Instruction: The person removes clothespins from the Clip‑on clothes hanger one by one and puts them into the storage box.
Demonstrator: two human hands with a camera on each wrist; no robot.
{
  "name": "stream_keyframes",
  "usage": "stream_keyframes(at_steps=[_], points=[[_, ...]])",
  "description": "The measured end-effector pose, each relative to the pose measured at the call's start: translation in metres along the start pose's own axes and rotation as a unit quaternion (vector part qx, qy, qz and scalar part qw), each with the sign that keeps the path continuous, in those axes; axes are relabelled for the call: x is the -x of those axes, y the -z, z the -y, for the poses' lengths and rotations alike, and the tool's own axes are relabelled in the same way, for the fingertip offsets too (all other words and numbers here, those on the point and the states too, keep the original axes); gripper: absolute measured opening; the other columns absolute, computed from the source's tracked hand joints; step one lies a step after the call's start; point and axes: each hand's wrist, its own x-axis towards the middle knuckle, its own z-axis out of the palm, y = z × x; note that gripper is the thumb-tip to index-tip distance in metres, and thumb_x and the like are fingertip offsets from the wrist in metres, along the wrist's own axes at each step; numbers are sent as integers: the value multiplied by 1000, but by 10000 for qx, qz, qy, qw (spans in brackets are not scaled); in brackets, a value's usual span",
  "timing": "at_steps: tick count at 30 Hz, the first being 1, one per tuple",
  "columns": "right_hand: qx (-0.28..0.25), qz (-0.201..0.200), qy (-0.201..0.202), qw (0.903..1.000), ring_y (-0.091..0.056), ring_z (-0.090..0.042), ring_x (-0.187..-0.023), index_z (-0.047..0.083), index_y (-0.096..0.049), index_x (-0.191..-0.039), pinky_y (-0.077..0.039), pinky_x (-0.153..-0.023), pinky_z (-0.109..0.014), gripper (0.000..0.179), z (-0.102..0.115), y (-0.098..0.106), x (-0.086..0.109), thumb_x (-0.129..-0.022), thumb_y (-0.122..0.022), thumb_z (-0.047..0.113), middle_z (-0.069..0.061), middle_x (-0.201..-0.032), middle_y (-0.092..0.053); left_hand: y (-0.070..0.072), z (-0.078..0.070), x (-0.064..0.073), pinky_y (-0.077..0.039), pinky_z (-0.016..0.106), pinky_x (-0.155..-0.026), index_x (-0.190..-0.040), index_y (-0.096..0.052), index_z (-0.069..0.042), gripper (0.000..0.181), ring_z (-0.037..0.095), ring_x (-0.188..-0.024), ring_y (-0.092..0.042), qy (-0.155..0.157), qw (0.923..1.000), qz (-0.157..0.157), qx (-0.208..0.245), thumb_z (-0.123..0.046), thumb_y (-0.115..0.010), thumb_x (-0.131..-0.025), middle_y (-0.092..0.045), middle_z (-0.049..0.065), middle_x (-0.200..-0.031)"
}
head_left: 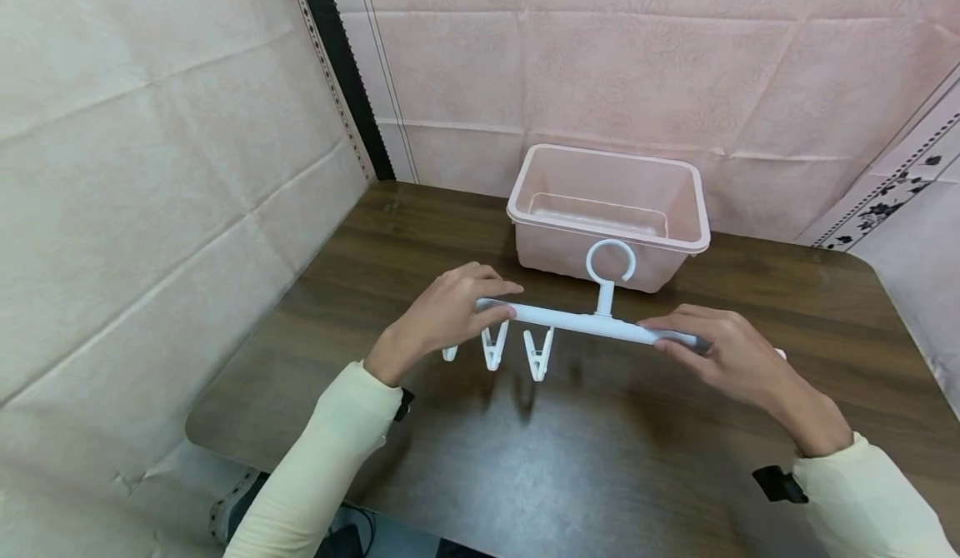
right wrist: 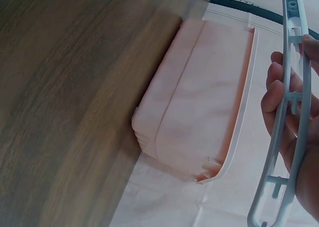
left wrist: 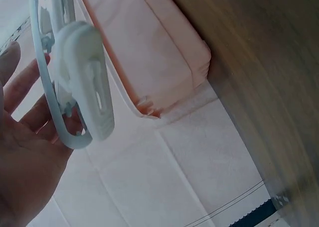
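A pale blue plastic clip hanger (head_left: pixel 577 321) with a round hook on top is held level over the table between both hands. My left hand (head_left: pixel 456 306) grips its left end, thumb in front and fingers behind. At the other end, the thumb and fingers of my right hand (head_left: pixel 726 354) pinch the bar. White clips (head_left: pixel 538 354) hang below the bar near the left hand, and a large clip (left wrist: pixel 92 87) shows close up in the left wrist view. In the right wrist view, the hanger's slotted underside (right wrist: pixel 306 87) crosses the palm, with small pegs along it.
A pink plastic bin (head_left: pixel 600 246) stands at the back of the dark wooden table (head_left: pixel 315 325), just behind the hanger's hook. Its inside shows no contents. Pale patterned cloth (head_left: pixel 637 75) covers the walls behind and to the left.
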Motion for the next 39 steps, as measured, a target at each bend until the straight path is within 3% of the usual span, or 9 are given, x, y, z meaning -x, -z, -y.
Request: stream_keyframes(at_steps=[4, 10, 26, 39], points=[[69, -15, -24, 10000, -52, -3, -69, 18, -75, -115, -40, -63, -17, 42, -1, 1, 2, -79, -80, -4, 12, -98, -69, 3, 1, 0, -49, 39, -91, -114, -73, -7, 26, 21, -106, -60, 219, 9997, -24, 100, -25, -72, -95, -69, 5, -110], [83, -73, 20, 9999, -52, -3, -69, 17, -76, -115, -40, -63, -17, 43, -2, 3, 3, -78, -81, -5, 12, -98, -69, 7, 3, 4, -47, 40, -92, -118, -65, -8, 33, 22, -107, -59, 584, 9979, -51, 282, -28, -74, -93, -66, 4, -112], [219, -195, -207, 9994, -51, -4, -66, 19, -76, -114, -39, -59, -18, 43, -4, 9, 9, -78, -81, -4, 12, -97, -69, 18, 15, 18, -48, 42, -91, -121, -63, -5, 40, 22, -105, -61, 719, 9958, -488, 298, -22, -79, -89, -66, 7, -113], [267, -371, -310, 9985, -52, -4, -66, 22, -77, -111, -40, -59, -19, 43, -5, 13, 14, -77, -82, -4, 14, -93, -68, 14, 20, 34, -49, 45, -91, -121, -60, -7, 43, 24, -107, -62, 1182, 9898, -621, 506, -22, -82, -86, -66, 7, -112]])
